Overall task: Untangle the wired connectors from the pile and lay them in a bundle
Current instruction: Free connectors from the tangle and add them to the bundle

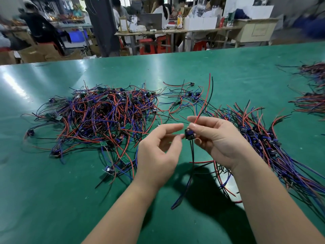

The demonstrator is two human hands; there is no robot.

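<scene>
Pinching one connector (189, 135), right hand (219, 140).

Right hand (218, 140) pinches a small dark wired connector (189, 134) over the green table (52, 199); left hand (158, 152) is relaxed beside it, tangled red-blue-black wire pile (98, 117) behind.

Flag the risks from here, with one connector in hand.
1. The right hand holds the connector at the fingertips only, and the left hand grips nothing, so it could slip and drop.
2. Its hanging wires dangle close to loose wires on the table. They may snag as it moves to the bundle.
</scene>
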